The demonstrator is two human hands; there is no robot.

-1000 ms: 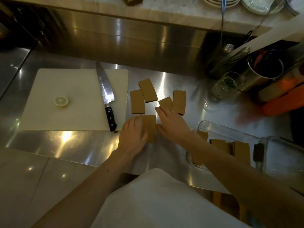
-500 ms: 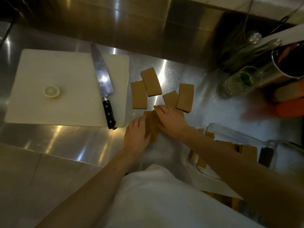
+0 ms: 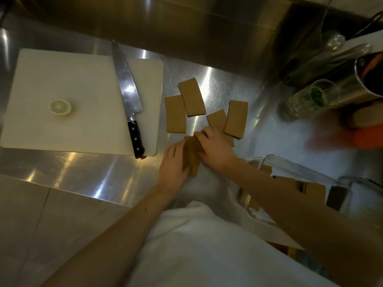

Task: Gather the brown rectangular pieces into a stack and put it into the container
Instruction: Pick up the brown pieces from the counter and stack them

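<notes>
Small stack of brown rectangular pieces (image 3: 191,157) sits on the steel counter (image 3: 93,175) right in front of the person, pressed between both hands. Long axis runs roughly away from the body, tilted a little to the right at the far end. Left hand (image 3: 173,164) cups the stack's left edge, fingers curled along it. Right hand (image 3: 216,151) lies over the right and far side, fingertips (image 3: 204,132) on the far end. Both hands closed on the stack, squaring it up, not lifted as far as I can tell.

Four loose pieces lie flat just beyond the hands. Left pair: near-left piece (image 3: 176,113) with a far-left piece (image 3: 191,97) overlapping its right edge, both long axis away from the body. Right pair: a middle piece (image 3: 216,119) touching the right fingertips, partly under the far-right piece (image 3: 236,118). Right hand is nearer to the right pair, left hand nearer to the left pair. Next pickup probably the middle piece, straight ahead of the right fingers.

Clear container (image 3: 290,166) to the right of the stack, under the right forearm, near the counter edge. It holds several brown pieces already, standing on edge in a row (image 3: 310,188); count unclear, forearm hides part. One dark item (image 3: 336,197) at its right end, can't identify.

Farther left: white cutting board (image 3: 62,137) with a chef's knife (image 3: 126,88) along its right side, handle toward the person, and a lemon end (image 3: 61,107). Well apart from the pieces.
</notes>
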